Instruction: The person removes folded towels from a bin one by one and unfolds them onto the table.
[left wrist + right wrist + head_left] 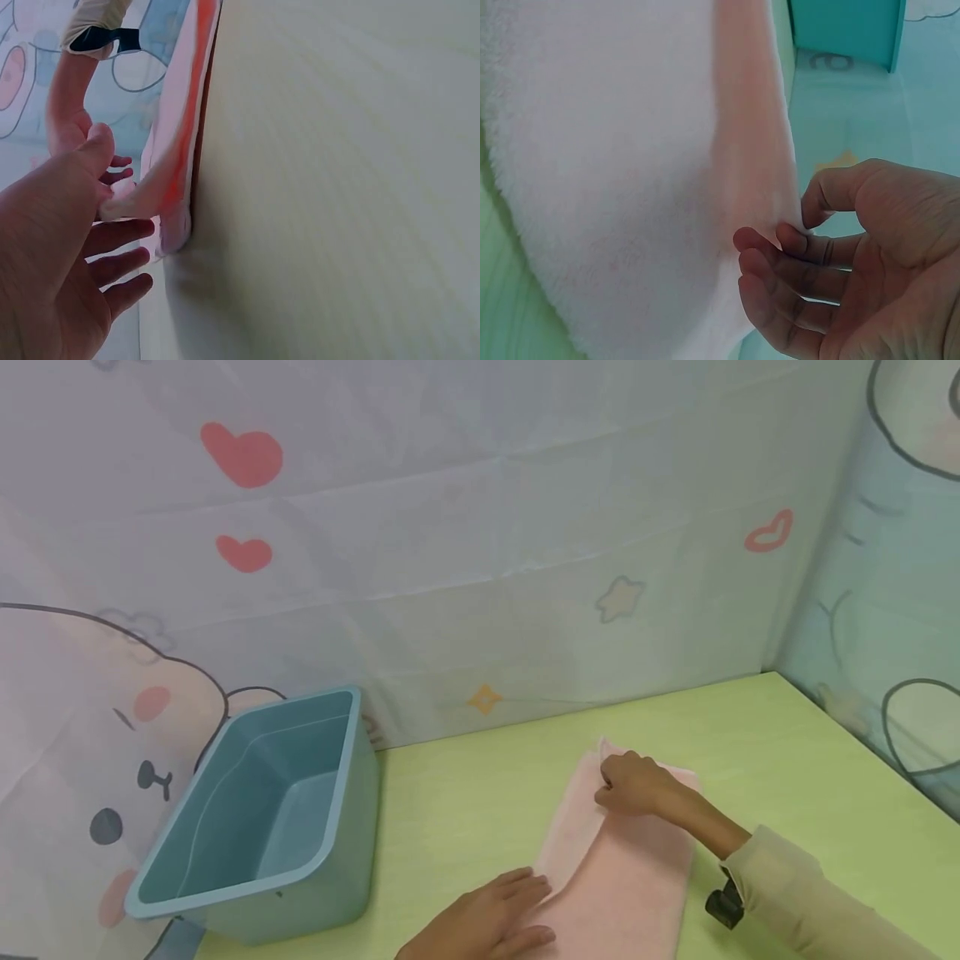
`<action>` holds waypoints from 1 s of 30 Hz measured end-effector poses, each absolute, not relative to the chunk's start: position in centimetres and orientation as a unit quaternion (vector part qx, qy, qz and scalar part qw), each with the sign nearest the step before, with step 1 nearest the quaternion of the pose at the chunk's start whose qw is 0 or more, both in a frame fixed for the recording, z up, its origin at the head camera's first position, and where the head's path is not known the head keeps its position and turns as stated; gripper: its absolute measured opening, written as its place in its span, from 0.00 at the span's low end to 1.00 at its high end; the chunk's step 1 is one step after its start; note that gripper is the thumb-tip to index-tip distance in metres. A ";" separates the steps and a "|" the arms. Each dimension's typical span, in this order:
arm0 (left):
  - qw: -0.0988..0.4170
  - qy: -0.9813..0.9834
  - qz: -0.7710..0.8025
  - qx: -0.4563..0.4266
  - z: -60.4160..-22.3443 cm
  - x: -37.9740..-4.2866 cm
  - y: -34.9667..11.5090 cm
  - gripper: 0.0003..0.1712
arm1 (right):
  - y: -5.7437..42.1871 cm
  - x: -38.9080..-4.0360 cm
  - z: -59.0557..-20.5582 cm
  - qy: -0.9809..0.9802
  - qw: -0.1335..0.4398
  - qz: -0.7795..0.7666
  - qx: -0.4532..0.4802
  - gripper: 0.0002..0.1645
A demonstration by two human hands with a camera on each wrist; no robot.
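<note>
Green tabletop, and on it, pink towel, left edge turned up! Far end pinched by right hand, thumb against fingers; near end touched by left hand, fingers loosely spread. Farther left, blue bin; behind, heart-printed backdrop.

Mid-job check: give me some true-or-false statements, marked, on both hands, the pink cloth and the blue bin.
1. The right hand pinches an edge of the pink cloth. True.
2. In the head view, the blue bin stands left of the cloth. True.
3. The cloth is inside the bin. False: it lies on the green table.
4. The right sleeve is pale. True.
5. The left hand is reaching into the bin. False: the left hand is at the cloth's near left side.
</note>
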State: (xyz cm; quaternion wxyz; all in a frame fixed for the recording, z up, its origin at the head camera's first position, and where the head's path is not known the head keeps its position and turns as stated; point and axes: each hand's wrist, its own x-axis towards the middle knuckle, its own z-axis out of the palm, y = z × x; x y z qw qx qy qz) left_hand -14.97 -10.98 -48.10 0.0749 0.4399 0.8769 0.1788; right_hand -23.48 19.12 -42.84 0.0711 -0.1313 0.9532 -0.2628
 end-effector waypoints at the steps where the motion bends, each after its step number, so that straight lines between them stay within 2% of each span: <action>1: 0.067 0.871 0.174 0.455 -48.2 -15.1 -10.9 0.36 | 19.2 -23.4 -42.8 0.953 0.070 -0.262 -0.132 0.19; 5: 0.041 0.848 0.148 0.508 -48.3 -15.5 -10.5 0.34 | 19.8 -23.1 -42.7 0.952 0.070 -0.267 -0.134 0.19; 10: 0.054 0.840 0.162 0.515 -48.4 -15.5 -9.8 0.33 | 20.7 -23.0 -43.2 0.950 0.058 -0.270 -0.144 0.21; 14: 0.078 0.853 0.187 0.481 -48.2 -15.3 -9.7 0.33 | 21.5 -22.9 -43.5 0.947 0.048 -0.284 -0.145 0.21; 18: 0.136 0.877 0.249 0.387 -47.8 -14.9 -9.7 0.34 | 22.4 -22.6 -43.4 0.935 0.055 -0.322 -0.135 0.18; 21: 0.139 0.882 0.262 0.367 -47.8 -14.8 -9.6 0.32 | 23.4 -22.7 -43.4 0.925 0.062 -0.352 -0.125 0.15; 27: 0.005 0.846 0.142 0.513 -48.4 -15.0 -9.7 0.17 | 26.1 -22.4 -43.1 0.884 0.097 -0.449 -0.085 0.04; 30: -0.012 0.850 0.119 0.513 -48.6 -14.6 -9.8 0.17 | 27.7 -21.8 -42.8 0.867 0.110 -0.482 -0.062 0.05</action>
